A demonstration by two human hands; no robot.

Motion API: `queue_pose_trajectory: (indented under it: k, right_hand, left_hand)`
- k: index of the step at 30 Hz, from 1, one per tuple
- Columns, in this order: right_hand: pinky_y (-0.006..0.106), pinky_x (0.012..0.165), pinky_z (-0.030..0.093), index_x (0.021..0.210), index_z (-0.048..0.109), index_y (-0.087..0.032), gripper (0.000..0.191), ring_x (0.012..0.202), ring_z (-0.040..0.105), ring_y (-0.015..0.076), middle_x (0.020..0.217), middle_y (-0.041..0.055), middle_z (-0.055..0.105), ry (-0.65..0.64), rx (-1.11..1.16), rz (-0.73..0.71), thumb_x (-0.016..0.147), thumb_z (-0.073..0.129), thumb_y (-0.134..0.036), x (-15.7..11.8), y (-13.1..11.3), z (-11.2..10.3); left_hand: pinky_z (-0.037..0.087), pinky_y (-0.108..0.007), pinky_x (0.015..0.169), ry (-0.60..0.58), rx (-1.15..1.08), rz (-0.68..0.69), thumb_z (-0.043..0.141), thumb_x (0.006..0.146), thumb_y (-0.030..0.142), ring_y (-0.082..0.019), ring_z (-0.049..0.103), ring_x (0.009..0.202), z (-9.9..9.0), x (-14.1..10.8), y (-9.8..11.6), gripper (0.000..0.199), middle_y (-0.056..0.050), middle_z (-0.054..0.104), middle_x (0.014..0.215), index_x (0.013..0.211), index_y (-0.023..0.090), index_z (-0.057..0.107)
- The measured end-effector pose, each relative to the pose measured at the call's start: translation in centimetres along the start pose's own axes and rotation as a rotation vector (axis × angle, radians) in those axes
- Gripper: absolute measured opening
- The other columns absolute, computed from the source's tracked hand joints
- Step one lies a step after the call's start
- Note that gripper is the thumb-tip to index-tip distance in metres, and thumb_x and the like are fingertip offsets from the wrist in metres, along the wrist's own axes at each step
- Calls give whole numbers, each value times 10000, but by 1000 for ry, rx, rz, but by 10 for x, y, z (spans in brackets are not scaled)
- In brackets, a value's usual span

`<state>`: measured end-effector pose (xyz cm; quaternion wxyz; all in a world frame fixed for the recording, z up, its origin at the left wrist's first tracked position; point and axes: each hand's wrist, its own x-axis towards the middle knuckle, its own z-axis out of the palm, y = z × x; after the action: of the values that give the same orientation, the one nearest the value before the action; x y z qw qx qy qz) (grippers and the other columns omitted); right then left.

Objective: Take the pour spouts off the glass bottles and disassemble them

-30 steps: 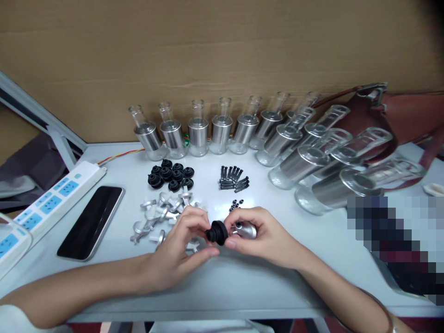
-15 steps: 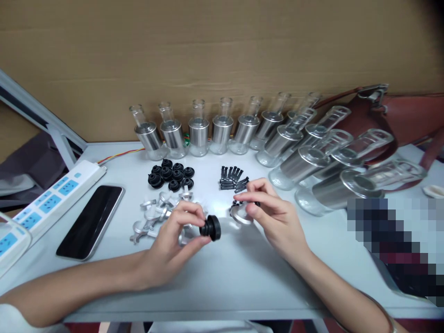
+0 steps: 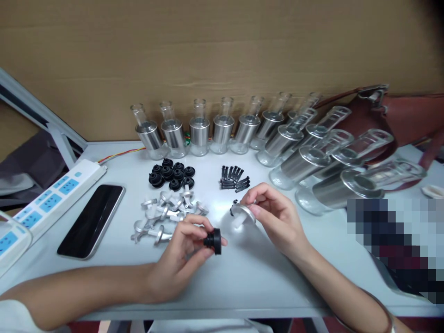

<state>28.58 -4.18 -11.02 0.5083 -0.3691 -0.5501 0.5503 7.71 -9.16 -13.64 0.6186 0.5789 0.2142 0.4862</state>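
Note:
My left hand point(image 3: 178, 259) pinches a black ribbed rubber stopper point(image 3: 217, 241) between thumb and fingers, its wide end facing right. To the right of it, my right hand point(image 3: 277, 222) is closed on the rim of a silver metal cap point(image 3: 247, 213), a round disc with a pale stem pointing down and left. The stopper and the cap are apart, both held above the table. Beyond my left hand lies a pile of similar silver caps point(image 3: 161, 212). Behind that pile sits a cluster of black stoppers point(image 3: 167, 173). Small black parts point(image 3: 231, 211) show partly behind the held cap.
Black screws point(image 3: 228, 186) lie in small rows mid-table. Glass bottles with metal sleeves point(image 3: 199, 132) curve along the back and right. A phone point(image 3: 90, 222) and a power strip point(image 3: 52, 199) are at left, a brown bag point(image 3: 409, 115) at back right. Cardboard point(image 3: 208, 51) stands behind.
My left hand has moved slightly down and right with the stopper. My right hand has tilted the silver cap, so its disc and stem show more clearly.

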Motion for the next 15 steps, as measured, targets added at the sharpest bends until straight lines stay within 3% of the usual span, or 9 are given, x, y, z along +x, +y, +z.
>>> queue_pose_trajectory:
  k: [7, 15]
  right_hand:
    - [209, 585, 435, 745, 582, -189, 113, 599, 538, 103, 654, -14, 597, -138, -213, -44, 775, 690, -205, -6, -2, 4]
    - [257, 616, 484, 726, 559, -187, 155, 618, 577, 127, 673, 18, 635, -211, -232, -4, 777, 690, -252, -5, -5, 6]
  left_hand:
    - [552, -249, 864, 77, 73, 39, 475, 976, 146, -83, 597, 895, -3, 5, -1, 221, -13, 409, 1103, 1130, 305, 462]
    - [509, -234, 829, 101, 246, 39, 497, 967, 183, -139, 527, 961, -4, 5, 0, 184, -30, 470, 1064, 1105, 303, 477]
